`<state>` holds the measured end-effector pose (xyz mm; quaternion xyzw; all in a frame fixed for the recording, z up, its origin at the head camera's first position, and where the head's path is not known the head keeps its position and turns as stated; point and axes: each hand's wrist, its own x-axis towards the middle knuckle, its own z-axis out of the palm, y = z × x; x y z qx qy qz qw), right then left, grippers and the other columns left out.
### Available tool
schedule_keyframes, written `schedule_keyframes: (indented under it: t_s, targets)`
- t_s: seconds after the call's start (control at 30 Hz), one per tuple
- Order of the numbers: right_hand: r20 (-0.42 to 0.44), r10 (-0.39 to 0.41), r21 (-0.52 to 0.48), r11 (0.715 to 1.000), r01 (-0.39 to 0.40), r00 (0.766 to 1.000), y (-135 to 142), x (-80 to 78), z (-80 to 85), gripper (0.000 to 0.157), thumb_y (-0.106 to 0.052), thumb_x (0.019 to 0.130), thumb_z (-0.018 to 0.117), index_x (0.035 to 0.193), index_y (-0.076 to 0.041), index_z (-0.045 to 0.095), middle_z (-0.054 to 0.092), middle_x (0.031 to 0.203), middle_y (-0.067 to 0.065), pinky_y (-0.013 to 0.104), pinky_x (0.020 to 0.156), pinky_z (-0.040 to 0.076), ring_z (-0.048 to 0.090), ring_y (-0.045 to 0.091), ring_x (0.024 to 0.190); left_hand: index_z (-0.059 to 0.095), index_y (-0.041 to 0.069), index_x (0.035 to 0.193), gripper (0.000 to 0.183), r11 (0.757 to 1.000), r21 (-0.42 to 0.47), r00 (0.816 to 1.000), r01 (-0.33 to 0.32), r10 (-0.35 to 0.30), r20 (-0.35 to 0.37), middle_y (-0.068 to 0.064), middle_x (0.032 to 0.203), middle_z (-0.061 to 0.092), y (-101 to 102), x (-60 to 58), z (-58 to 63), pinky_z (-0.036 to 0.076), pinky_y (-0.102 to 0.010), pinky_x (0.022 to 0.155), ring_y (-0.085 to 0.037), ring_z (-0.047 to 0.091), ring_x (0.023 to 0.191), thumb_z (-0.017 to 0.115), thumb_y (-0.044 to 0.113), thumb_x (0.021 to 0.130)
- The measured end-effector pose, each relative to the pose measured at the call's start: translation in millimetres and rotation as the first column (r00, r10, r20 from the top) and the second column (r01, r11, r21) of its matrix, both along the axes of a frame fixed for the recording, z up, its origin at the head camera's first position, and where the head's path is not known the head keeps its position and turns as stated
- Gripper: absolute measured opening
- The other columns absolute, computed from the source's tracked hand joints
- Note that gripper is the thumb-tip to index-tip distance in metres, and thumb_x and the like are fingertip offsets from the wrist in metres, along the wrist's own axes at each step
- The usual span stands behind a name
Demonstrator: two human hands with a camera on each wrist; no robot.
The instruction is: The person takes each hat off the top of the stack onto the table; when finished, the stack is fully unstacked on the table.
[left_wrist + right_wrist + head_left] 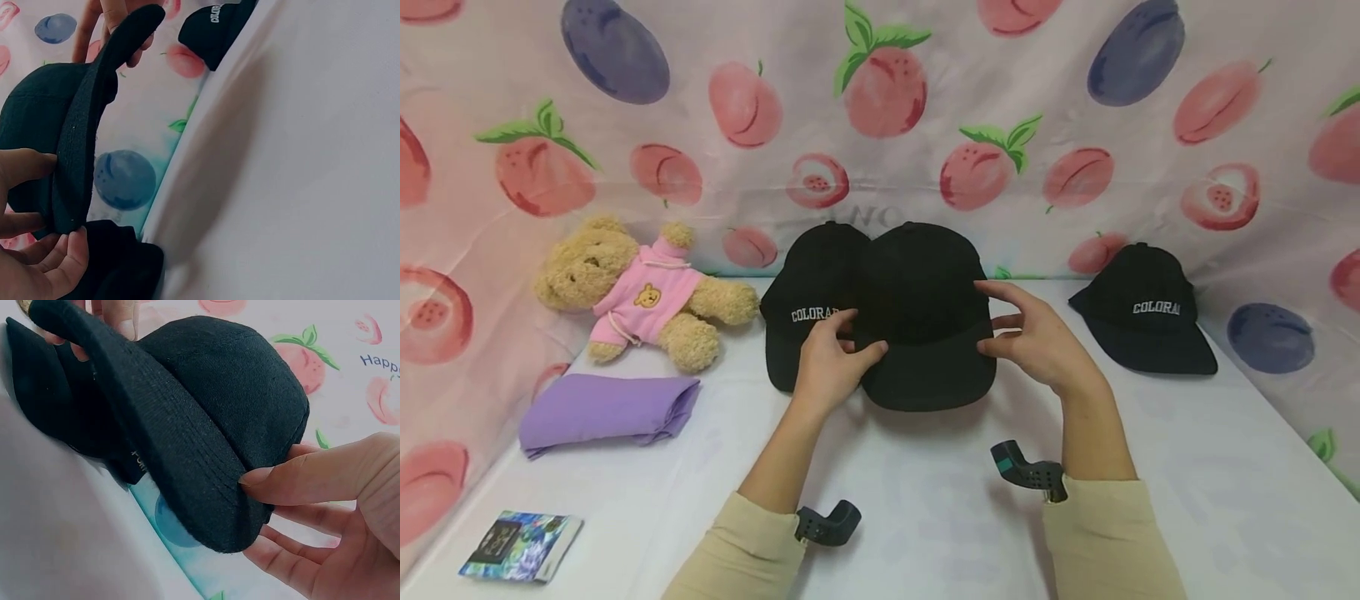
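A plain black cap (925,283) is held up between both hands, its brim facing the person and a soft shadow on the white table beneath. My left hand (829,367) pinches one side of the brim; in the left wrist view the thumb lies on top and fingers curl below. My right hand (1045,343) grips the opposite side, its thumb (262,478) pressed where brim meets crown. Partly hidden behind the held cap and the left hand is a second black cap (792,350) with white lettering. The held cap's far side is out of sight in the head view.
Another lettered black cap (1138,333) sits at the back right. On the left lie a teddy bear (647,292) in a pink top, a folded purple cloth (606,412) and a small colourful book (523,546). A fruit-print curtain (880,175) hangs behind the table (925,517).
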<state>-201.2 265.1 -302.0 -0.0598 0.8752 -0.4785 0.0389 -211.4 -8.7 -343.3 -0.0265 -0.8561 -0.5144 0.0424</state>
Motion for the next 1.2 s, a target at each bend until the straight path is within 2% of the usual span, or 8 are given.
schedule_keyframes:
  t_s: [0.6,0.87,1.2]
  targets:
    - [0.015,-0.038,0.017,0.999,0.038,0.999,11,-1.7,-9.3,0.083,-0.006,0.090,0.072,0.161,-0.032,0.037,0.033,0.168,0.003,0.065,0.110,0.043,0.047,0.039,0.142,0.058,0.008,0.145,0.065,0.999,0.038,1.000,0.017,-0.017,0.013,-0.016,0.134,0.061,14,-10.0,-11.1,0.055,-0.046,0.096,-0.031,0.064,0.111,0.081,0.025,0.087]
    - [0.013,-0.049,0.035,0.998,0.049,0.999,17,-1.8,-14.4,0.083,-0.006,0.091,0.072,0.162,-0.030,0.036,0.033,0.168,0.005,0.064,0.109,0.044,0.048,0.039,0.141,0.057,0.010,0.146,0.065,0.998,0.059,0.997,0.035,-0.039,0.060,-0.015,0.136,0.062,21,-15.2,-15.6,0.055,-0.046,0.097,-0.031,0.065,0.114,0.081,0.024,0.087]
    - [0.010,-0.062,0.049,0.997,0.061,0.998,22,-0.3,-22.0,0.083,-0.007,0.091,0.072,0.162,-0.029,0.035,0.032,0.169,0.005,0.064,0.108,0.045,0.048,0.040,0.141,0.057,0.007,0.145,0.065,0.998,0.047,0.997,0.049,-0.052,0.059,-0.017,0.133,0.063,27,-14.7,-16.6,0.055,-0.046,0.097,-0.032,0.065,0.113,0.081,0.022,0.086]
